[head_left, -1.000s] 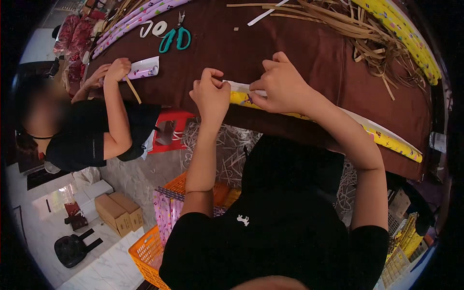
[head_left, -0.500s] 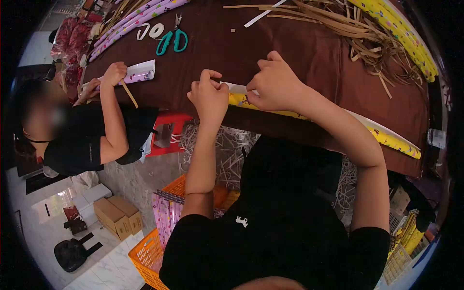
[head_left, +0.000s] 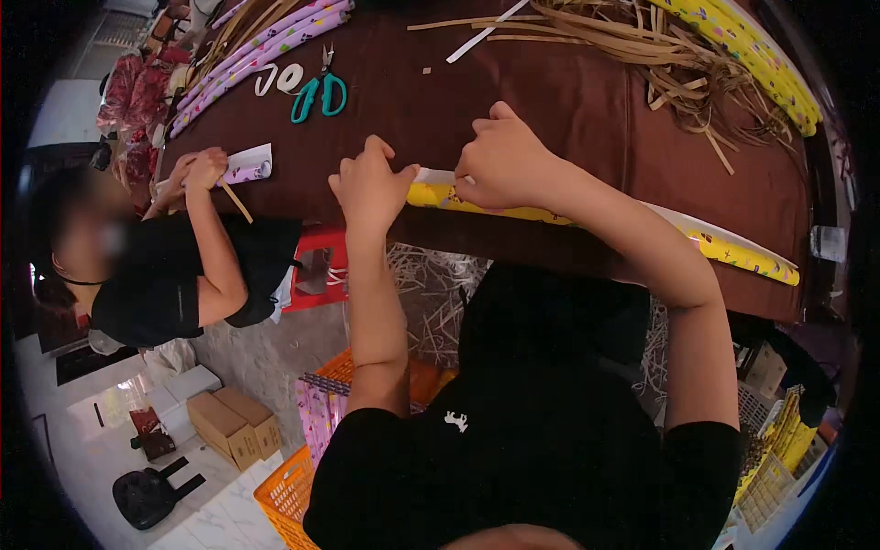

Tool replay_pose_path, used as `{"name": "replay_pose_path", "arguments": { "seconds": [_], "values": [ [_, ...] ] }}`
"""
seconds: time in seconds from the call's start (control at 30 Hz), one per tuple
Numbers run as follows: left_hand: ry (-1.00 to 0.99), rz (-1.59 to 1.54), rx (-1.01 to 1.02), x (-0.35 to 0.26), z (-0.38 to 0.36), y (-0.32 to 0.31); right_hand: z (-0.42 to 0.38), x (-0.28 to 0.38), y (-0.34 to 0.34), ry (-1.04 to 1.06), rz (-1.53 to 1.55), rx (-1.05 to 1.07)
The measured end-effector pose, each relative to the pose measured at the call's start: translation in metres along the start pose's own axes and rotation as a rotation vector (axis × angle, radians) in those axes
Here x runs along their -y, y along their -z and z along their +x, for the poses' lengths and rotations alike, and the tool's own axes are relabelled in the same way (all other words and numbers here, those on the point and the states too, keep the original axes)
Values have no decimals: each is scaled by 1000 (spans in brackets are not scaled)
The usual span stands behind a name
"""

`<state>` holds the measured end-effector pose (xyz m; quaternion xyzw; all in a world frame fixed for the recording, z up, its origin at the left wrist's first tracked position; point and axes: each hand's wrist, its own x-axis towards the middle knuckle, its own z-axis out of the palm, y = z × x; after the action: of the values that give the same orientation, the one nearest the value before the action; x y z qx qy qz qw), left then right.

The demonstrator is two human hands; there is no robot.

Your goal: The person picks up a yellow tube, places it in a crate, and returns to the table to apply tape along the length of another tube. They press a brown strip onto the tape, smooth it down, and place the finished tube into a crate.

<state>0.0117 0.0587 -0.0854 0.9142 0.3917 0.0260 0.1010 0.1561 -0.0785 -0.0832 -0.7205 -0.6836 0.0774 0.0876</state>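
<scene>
A yellow patterned wrapping paper roll [head_left: 733, 258] with a white underside lies along the near table edge, its sheet partly rolled up. My left hand [head_left: 369, 191] is curled at its left end, thumb against the paper and index finger raised apart; the lower fingers are hidden. Close by on the right, my right hand [head_left: 502, 163] is closed with its fingertips bent down onto the paper. The roll passes behind my right forearm and comes out toward the table's right end.
Teal-handled scissors [head_left: 319, 94] and a white tape roll [head_left: 290, 78] lie at the upper left. Brown paper strips [head_left: 632, 46] and yellow rolls [head_left: 752, 60] fill the upper right. At left, a co-worker's hands [head_left: 203, 169] hold a purple roll [head_left: 247, 167]. An orange crate [head_left: 284, 495] stands below.
My left hand has shifted left and slightly down along the paper. The right hand has also moved a little left and down. The co-worker's hands have come closer together.
</scene>
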Motion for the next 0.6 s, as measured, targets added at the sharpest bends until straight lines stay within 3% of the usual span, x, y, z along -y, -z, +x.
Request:
{"name": "replay_pose_path", "arguments": {
  "seconds": [0.17, 0.23, 0.27, 0.33, 0.47, 0.6],
  "values": [
    [-51, 70, -137, 3, 0, -7, -2, 0, 2, 0, 24, 8],
    [-114, -96, -428, 2, -5, -6, -2, 1, 3, -4, 12, 25],
    [-123, -94, -426, -2, -10, -7, -2, 2, 4, -11, 25, 29],
    [-364, -379, -518, -16, -29, -9, -2, 2, 4, -23, 40, 32],
    [-501, -264, -327, -21, -51, -35, -4, 2, 1, -12, 7, 3],
    [-565, -203, -332, -20, -53, -40, -11, -2, -1, 53, 29, -136]
  ]
}}
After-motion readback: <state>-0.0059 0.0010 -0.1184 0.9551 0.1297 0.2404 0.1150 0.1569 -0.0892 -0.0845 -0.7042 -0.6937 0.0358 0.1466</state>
